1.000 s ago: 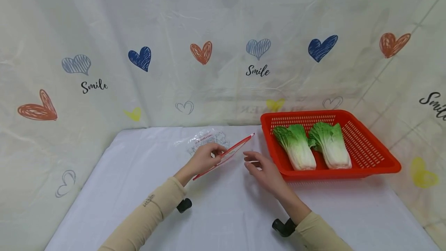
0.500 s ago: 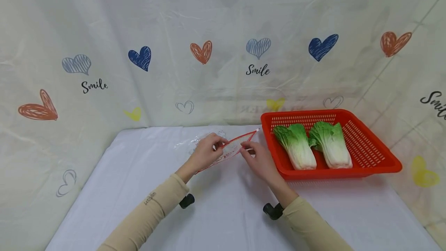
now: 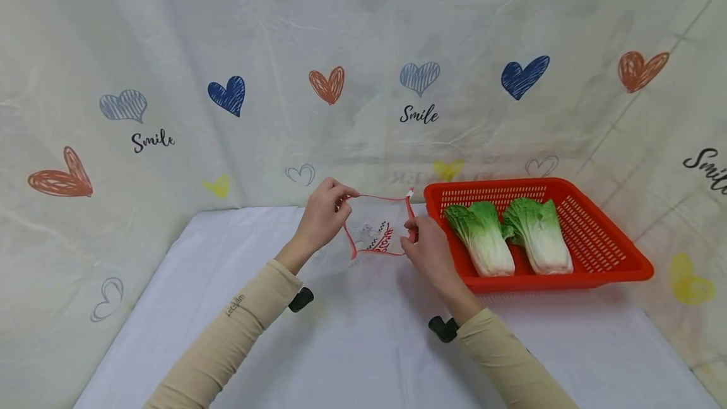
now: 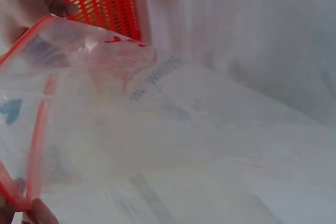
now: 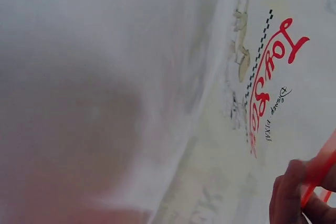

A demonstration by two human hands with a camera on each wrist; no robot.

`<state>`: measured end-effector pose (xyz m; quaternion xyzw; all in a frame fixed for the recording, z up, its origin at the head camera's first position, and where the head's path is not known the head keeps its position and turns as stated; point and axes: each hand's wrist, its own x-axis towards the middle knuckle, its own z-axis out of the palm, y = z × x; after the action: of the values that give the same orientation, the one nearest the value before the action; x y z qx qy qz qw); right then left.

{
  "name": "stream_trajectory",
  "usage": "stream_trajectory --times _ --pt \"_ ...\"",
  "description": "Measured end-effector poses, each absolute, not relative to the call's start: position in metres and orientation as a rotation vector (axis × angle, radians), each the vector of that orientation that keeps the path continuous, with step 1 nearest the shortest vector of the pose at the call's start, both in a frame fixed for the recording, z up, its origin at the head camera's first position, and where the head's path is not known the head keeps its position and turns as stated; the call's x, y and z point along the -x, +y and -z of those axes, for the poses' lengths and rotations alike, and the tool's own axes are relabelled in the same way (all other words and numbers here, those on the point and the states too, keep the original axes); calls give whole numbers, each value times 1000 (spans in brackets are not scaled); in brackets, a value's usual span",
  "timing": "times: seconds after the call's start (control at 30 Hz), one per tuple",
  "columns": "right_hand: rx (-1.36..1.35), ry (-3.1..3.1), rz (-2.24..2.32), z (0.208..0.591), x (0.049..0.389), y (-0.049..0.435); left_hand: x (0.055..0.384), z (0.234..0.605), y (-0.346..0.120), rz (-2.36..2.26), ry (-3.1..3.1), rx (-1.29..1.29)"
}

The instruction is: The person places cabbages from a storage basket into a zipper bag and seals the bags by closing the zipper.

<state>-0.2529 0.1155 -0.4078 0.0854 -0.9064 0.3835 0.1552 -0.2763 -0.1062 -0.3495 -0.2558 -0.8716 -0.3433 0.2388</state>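
A clear zip-seal bag (image 3: 366,229) with red seal edges and red printed lettering is stretched between both hands, its mouth spread wide into a four-sided opening. My left hand (image 3: 324,216) pinches the seal at the mouth's left side. At the right side, thumb and fingers of my right hand (image 3: 430,248) grip the other seal edge. The left wrist view looks along the slack, see-through bag body (image 4: 136,124). Printed lettering on the bag (image 5: 273,77) shows in the right wrist view, beside the right fingers (image 5: 289,190) holding the red strip.
A red plastic basket (image 3: 621,251) stands to the right, close beside my right hand. Two napa cabbages, one on the left (image 3: 485,245) and one on the right (image 3: 542,242), lie in it. A white cloth (image 3: 363,346) covers the table; a heart-printed curtain (image 3: 363,137) hangs behind.
My right hand has come to the bag and taken hold of its edge. The left hand has risen away from me, and the bag's mouth has gone from flat to spread open.
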Motion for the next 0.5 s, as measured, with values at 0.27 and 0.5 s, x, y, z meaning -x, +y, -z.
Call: stream_trajectory --times 0.27,0.5 --pt "-321 -2563 -1251 407 254 117 277 349 -106 893 -2651 774" --pt "-378 -2554 -1377 407 256 120 282 357 -106 876 -2807 805"
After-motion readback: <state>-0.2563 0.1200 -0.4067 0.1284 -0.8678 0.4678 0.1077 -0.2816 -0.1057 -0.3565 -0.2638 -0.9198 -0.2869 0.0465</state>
